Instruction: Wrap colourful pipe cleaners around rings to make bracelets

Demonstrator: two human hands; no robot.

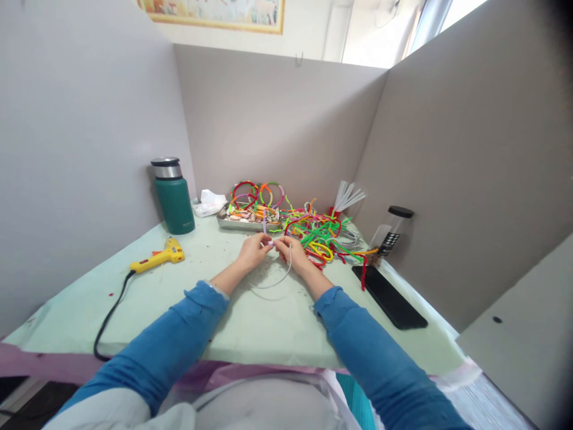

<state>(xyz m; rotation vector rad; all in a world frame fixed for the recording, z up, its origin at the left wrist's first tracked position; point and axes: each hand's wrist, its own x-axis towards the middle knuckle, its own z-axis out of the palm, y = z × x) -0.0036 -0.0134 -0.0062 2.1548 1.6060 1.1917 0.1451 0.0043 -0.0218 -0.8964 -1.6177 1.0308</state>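
Over the middle of the table, my left hand (pixel 254 252) and my right hand (pixel 290 251) almost meet, fingertips closed in a pinch. A lilac pipe cleaner (pixel 264 221) stands up from the left fingertips, its lower part bent between the hands. A thin pale grey wire (pixel 286 276) runs from my right hand and curves down in a loose loop above the tabletop. The fingers partly hide where pipe cleaner and wire come together. Just beyond is a heap of colourful pipe cleaners (pixel 316 230).
A metal tray (pixel 250 226) of small pieces stands at the back, with wrapped hoops (pixel 271 195) behind. On the left are a yellow glue gun (pixel 156 258) with a trailing cord and a green flask (pixel 173 203). A black phone (pixel 390 297), clear bottle (pixel 394 230) and glue sticks (pixel 347 196) are right.
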